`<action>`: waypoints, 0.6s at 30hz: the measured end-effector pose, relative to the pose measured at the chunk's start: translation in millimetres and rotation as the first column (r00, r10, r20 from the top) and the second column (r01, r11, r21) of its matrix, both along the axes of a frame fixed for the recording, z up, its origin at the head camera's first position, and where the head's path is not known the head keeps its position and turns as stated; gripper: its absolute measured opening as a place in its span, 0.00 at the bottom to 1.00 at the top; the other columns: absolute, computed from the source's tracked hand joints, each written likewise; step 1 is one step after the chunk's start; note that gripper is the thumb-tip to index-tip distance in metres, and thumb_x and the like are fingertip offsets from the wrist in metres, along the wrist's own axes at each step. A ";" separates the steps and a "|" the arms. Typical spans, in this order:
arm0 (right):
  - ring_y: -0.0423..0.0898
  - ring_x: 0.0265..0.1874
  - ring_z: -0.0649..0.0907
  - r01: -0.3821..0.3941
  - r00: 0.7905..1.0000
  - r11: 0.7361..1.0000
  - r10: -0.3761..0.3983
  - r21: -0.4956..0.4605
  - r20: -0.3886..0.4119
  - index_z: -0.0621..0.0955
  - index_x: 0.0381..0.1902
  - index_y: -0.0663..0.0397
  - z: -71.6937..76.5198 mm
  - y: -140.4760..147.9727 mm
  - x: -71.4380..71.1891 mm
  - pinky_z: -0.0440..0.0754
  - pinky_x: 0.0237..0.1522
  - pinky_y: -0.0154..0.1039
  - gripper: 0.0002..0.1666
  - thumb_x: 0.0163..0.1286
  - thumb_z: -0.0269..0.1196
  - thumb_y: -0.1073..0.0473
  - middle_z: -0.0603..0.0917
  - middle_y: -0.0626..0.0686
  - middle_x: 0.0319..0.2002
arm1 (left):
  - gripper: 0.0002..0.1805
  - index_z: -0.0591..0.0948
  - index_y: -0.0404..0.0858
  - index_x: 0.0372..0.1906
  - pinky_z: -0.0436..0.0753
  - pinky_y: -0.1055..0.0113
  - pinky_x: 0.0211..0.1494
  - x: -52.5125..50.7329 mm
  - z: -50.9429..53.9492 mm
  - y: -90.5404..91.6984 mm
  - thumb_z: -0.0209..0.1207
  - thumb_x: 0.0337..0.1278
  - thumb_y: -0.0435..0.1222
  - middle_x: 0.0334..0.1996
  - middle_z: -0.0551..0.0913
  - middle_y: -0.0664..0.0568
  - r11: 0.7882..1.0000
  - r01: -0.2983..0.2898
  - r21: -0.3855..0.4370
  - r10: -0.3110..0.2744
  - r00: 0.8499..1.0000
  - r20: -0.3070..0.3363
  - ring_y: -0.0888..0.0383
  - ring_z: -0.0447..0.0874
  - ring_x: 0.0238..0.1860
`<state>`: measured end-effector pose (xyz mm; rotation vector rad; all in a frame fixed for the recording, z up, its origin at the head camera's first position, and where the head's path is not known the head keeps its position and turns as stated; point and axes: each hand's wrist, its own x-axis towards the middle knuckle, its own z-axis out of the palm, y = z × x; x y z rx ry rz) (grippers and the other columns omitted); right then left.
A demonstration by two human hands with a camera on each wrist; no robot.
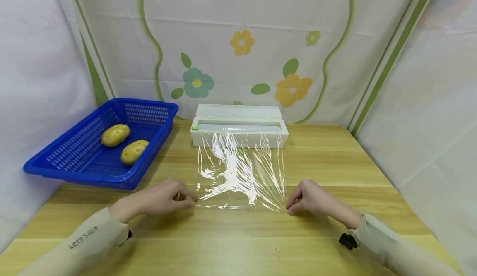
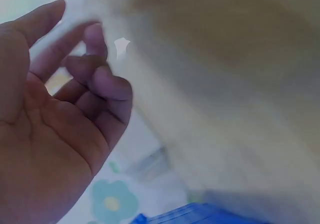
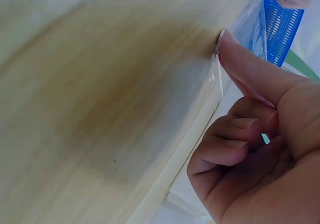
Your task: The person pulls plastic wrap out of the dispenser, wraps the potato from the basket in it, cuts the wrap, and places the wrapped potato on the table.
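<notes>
A sheet of clear plastic wrap runs from the front of a white wrap dispenser box towards me, shiny and wrinkled. At the sheet's near right corner, my right hand pinches the film between thumb and forefinger; the right wrist view shows the gathered edge at the fingertips, the other fingers curled in. My left hand is beside the near left corner. In the left wrist view a gap shows between its thumb and forefinger, its other fingers loosely bent, with no film visible between them.
On the left stands a blue plastic basket with two potatoes in it, one potato behind the other potato. The dispenser's lid is raised. A flowered curtain hangs behind the wooden table.
</notes>
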<state>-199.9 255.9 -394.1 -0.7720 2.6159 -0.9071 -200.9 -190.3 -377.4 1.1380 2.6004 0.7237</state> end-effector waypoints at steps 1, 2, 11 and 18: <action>0.37 0.24 0.80 0.000 1.000 1.000 0.000 -0.001 -0.003 0.90 0.24 0.45 -0.1 -0.1 0.1 0.78 0.25 0.34 0.05 0.51 0.78 0.60 0.86 0.38 0.25 | 0.16 0.87 0.41 0.49 0.73 0.70 0.25 0.2 5.2 0.4 0.60 0.67 0.47 0.22 0.73 0.65 1.000 -0.013 -0.006 0.013 1.000 0.002 0.68 0.69 0.22; 0.38 0.24 0.81 0.000 1.000 1.000 0.000 -0.002 -0.006 0.90 0.24 0.46 0.1 -0.3 0.1 0.79 0.25 0.34 0.05 0.51 0.78 0.61 0.86 0.39 0.26 | 0.20 0.85 0.40 0.55 0.74 0.70 0.25 0.3 11.7 0.9 0.59 0.68 0.47 0.24 0.74 0.65 1.000 -0.025 -0.012 0.025 1.000 0.006 0.67 0.70 0.23; 0.37 0.22 0.78 0.013 1.000 1.000 -0.013 -0.004 -0.019 0.90 0.26 0.46 1.3 0.6 2.0 0.76 0.22 0.33 0.05 0.52 0.77 0.59 0.87 0.40 0.27 | 0.19 0.83 0.40 0.56 0.77 0.69 0.27 -9.0 74.6 -6.3 0.57 0.70 0.46 0.35 0.81 0.62 1.000 -0.029 -0.008 0.028 0.989 -0.147 0.67 0.74 0.24; 0.37 0.24 0.83 0.011 1.000 1.000 -0.011 -0.008 0.001 0.90 0.25 0.46 -0.1 1.5 0.0 0.80 0.26 0.34 0.05 0.50 0.78 0.60 0.87 0.38 0.25 | 0.13 0.88 0.43 0.47 0.77 0.68 0.27 -24.1 111.3 -19.9 0.59 0.69 0.45 0.30 0.82 0.64 0.998 -0.061 -0.008 0.059 0.985 -0.163 0.64 0.74 0.23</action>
